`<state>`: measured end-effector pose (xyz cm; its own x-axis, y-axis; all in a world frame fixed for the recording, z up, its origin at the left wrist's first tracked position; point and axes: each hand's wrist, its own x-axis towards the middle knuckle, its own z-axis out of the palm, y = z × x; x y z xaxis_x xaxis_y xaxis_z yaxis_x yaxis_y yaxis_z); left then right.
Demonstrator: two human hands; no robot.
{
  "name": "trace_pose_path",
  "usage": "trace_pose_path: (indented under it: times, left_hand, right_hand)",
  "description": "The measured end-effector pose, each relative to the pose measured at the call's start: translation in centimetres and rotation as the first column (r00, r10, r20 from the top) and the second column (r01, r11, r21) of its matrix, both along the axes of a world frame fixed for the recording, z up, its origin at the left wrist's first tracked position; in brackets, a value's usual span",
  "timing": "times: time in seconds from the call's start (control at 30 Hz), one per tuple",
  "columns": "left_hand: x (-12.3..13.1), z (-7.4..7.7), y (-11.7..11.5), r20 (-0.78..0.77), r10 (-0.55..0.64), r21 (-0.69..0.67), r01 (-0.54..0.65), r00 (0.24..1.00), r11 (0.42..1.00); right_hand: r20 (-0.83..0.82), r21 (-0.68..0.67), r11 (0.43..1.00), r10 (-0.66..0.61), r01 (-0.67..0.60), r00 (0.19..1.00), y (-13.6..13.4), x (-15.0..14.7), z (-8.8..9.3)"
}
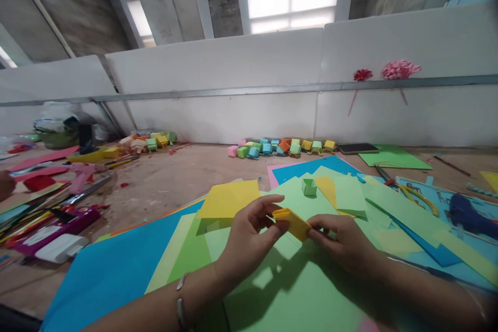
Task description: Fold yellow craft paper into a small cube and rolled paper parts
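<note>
Between both hands is a small folded piece of yellow paper (294, 225), raised over green sheets. My left hand (249, 233) pinches its left end between thumb and fingers. At the opposite end, my right hand (342, 241) grips the paper's right edge with closed fingertips. Just beyond them, a tiny open green paper box (309, 187) sits on the light green paper (268, 295). A yellow sheet (229, 198) lies to the left of my left hand, partly over a large blue sheet (128, 264).
Small folded paper cubes (284, 147) line the back by a white partition (218, 114). Scissors (418, 198) and a dark blue glue gun (472, 215) lie right. Left are a purple device (58, 231), a white adapter (62, 248) and a pink glue gun (82, 176).
</note>
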<state>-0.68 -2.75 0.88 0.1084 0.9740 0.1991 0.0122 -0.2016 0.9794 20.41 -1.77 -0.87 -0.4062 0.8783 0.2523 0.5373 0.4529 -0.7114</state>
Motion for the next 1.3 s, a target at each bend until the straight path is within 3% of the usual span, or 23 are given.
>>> trace_pose_path:
  times: [0.1,0.23,0.3,0.37,0.43,0.5,0.63,0.73,0.8,0.93,1.07,1.17,1.3]
  left_hand:
    - [0.2,-0.4,-0.5,-0.074,-0.171,0.067,0.176,0.983,0.982]
    - [0.6,-1.3,-0.8,-0.197,-0.353,0.201,0.39,0.915,0.899]
    - [0.6,-1.5,-0.8,-0.208,-0.37,0.183,0.408,0.905,0.895]
    - [0.5,-1.6,-0.7,-0.241,-0.31,0.177,0.356,0.92,0.918]
    - [0.4,-1.7,-0.4,-0.282,-0.235,0.21,0.299,0.93,0.931]
    - [0.2,-1.7,-0.2,-0.32,-0.201,0.241,0.284,0.926,0.928]
    - [0.2,-1.9,-0.1,-0.378,-0.21,0.236,0.313,0.902,0.92]
    - [0.2,-2.0,-0.2,-0.418,-0.233,0.212,0.344,0.878,0.915]
    - [0.1,-2.2,-0.3,-0.463,-0.241,0.213,0.372,0.853,0.904]
    - [0.0,-2.2,-0.6,-0.557,-0.229,0.24,0.418,0.799,0.876]
    - [0.2,-1.0,-1.1,-0.599,-0.226,0.228,0.435,0.768,0.871]
    - [0.4,0.0,-1.3,-0.601,-0.3,0.174,0.488,0.741,0.855]
    - [0.5,0.3,-1.3,-0.513,-0.466,0.132,0.603,0.721,0.787]
  right_hand:
    - [-0.066,0.003,0.999,0.036,-0.036,0.997,-0.5,-0.6,-0.4]
    - [-0.094,-0.041,0.987,0.149,-0.153,0.984,-0.9,-1.1,-0.9]
    - [-0.046,0.044,0.986,0.16,-0.158,0.986,-0.8,-1.0,-1.0]
    - [-0.023,0.26,0.961,0.107,-0.097,0.994,-0.6,-0.7,-0.8]
    - [-0.071,0.5,0.866,0.041,0.0,0.997,-0.6,-0.4,-0.2]
    - [-0.131,0.656,0.751,0.01,0.079,0.991,-1.1,-0.2,0.7]
    - [-0.078,0.799,0.599,0.02,0.05,0.997,-2.3,-0.3,2.3]
    - [-0.032,0.839,0.543,0.021,0.016,0.999,-2.9,-0.7,3.0]
    - [-0.022,0.828,0.56,0.036,-0.002,0.999,-3.1,-0.8,3.2]
    - [0.001,0.757,0.649,0.107,-0.071,0.994,-2.9,-0.7,3.1]
    - [0.084,0.758,0.629,0.165,-0.17,0.983,-2.7,-0.5,2.7]
    - [0.077,0.75,0.63,0.222,-0.203,0.972,-2.6,-0.4,2.5]
    - [-0.002,0.679,0.706,0.276,-0.201,0.961,-2.8,-0.3,2.5]
